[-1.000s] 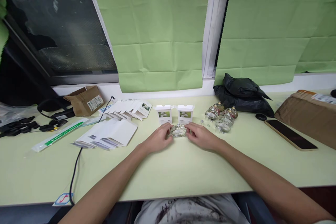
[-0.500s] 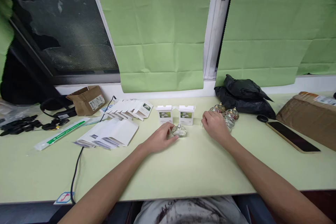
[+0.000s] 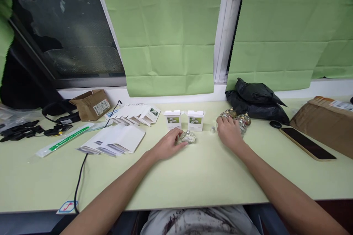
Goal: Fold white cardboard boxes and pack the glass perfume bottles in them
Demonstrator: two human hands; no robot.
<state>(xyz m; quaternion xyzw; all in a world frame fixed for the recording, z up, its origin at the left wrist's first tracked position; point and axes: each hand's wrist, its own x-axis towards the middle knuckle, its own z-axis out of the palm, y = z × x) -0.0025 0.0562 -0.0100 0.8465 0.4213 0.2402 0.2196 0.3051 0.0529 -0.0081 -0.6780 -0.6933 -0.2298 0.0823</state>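
Observation:
My left hand has its thumb and fingers around the left side of a clear glass perfume bottle, which stands upright on the table. Its short neck is bare. A small silver cap stands to the right of it. My right hand, fingers bent and loosely apart, is over the near edge of a group of ornate glass bottles with gold-toned tops; its fingertips are partly hidden. Behind the perfume bottle, two small white boxes with flower pictures stand upright with their lids up.
White folded cartons and a row of white boxes lie left. Farther left are an open brown box, a black cable and a green-striped packet. Black bags, a phone and a brown parcel lie right.
My right hand has moved slightly right, toward the ornate bottles, leaving the silver cap uncovered on the table. My left hand stays at the perfume bottle.

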